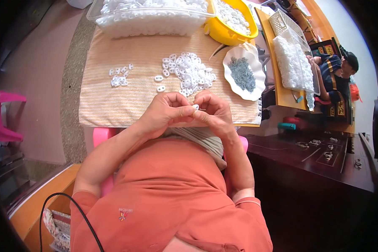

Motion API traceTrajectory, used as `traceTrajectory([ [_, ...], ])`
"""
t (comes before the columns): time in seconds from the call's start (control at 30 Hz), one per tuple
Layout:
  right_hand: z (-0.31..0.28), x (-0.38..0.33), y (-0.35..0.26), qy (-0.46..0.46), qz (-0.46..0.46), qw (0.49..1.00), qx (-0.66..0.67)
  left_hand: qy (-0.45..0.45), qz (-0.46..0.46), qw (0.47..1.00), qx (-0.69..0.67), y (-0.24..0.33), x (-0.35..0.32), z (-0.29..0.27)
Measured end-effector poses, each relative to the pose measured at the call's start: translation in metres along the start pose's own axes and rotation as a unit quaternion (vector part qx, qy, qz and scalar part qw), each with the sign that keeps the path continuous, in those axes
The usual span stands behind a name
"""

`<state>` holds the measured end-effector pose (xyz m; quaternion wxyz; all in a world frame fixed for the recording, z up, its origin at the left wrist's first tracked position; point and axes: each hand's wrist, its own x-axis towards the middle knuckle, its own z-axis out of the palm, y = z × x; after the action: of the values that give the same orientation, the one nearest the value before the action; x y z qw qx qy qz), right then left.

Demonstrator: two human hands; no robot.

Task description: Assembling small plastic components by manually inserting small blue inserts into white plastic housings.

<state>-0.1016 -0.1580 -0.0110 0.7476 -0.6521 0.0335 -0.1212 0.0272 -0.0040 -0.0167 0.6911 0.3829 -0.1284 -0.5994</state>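
My left hand pinches a small white oval plastic piece with two holes between thumb and forefinger, just past the table's near edge. Thumb and forefinger of my right hand close in at the same piece from the other side. A thin sliver seems to show at those right fingertips, too small to name. Beyond my hands lies a loose heap of the same white pieces, with two single ones to its left. Farther left, a small group of white pieces sits apart. A white scalloped dish holds many small grey-blue metallic bits.
At the back stand a clear bin of white pieces and a yellow basin, also filled. A striped cloth covers the table. On the right, another person sits by a second filled clear bin. A pink stool stands left.
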Motion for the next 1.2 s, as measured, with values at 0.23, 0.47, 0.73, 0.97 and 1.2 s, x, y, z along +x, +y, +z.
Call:
traceTrajectory([
  [0.23,-0.007,0.001,-0.019,0.073,0.083,0.992,-0.058,0.042,0.047,0.997,0.038,0.015,-0.003,0.005],
  [0.47,-0.052,0.042,-0.062,0.187,0.041,0.954,-0.230,0.115,0.152,0.972,0.137,0.024,0.000,-0.013],
  [0.73,-0.107,0.127,-0.101,0.331,-0.125,0.846,-0.398,0.145,0.179,0.962,0.144,0.023,0.003,-0.018],
  [0.97,-0.070,0.110,-0.073,0.243,-0.090,0.871,-0.418,0.190,0.233,0.934,0.192,0.040,0.002,-0.029],
  [1.2,-0.002,0.102,-0.039,0.050,-0.056,0.878,-0.472,0.281,0.316,0.871,0.251,0.053,0.004,-0.045],
])
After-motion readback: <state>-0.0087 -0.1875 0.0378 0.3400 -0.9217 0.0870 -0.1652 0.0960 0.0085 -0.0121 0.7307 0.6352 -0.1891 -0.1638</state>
